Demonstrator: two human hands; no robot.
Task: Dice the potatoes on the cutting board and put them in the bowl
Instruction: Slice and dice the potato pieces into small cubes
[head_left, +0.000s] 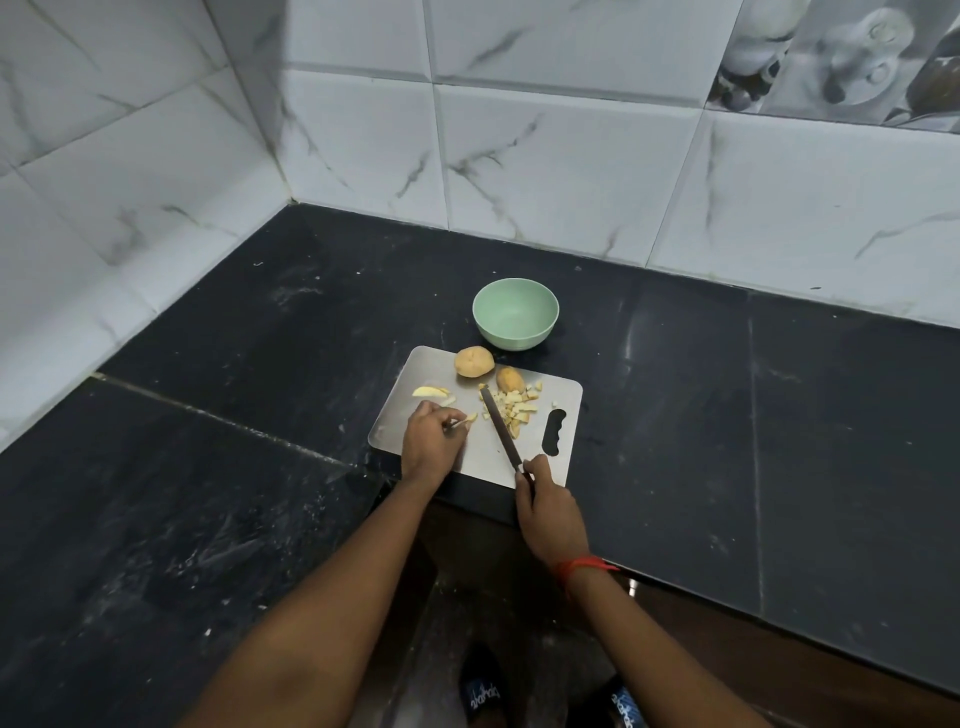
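The two bare forearms extend from the lower edge toward the cutting board, above a pair of shoes on the floor. The cutting board is a metal sheet with a handle slot at its right end. It lies on the dark desk, and its near edge is close to the desk's front edge.

The right hand is at the near right corner of the cutting board, fingers curled round the handle of the knife. The blade runs away from the person across the board. Its edge lies against the left side of the diced pieces. A red thread circles the right wrist.

The left hand is over the near left part of the cutting board, fingers drawn together and pinching a small strip of potato.

Beyond the left hand, on the board's left half, lie a few slices. At the far edge of the board sits a whole potato. A cut potato piece lies just right of it, touching the diced pieces.

The green bowl stands on the desk just beyond the far edge of the cutting board. It holds no potato.
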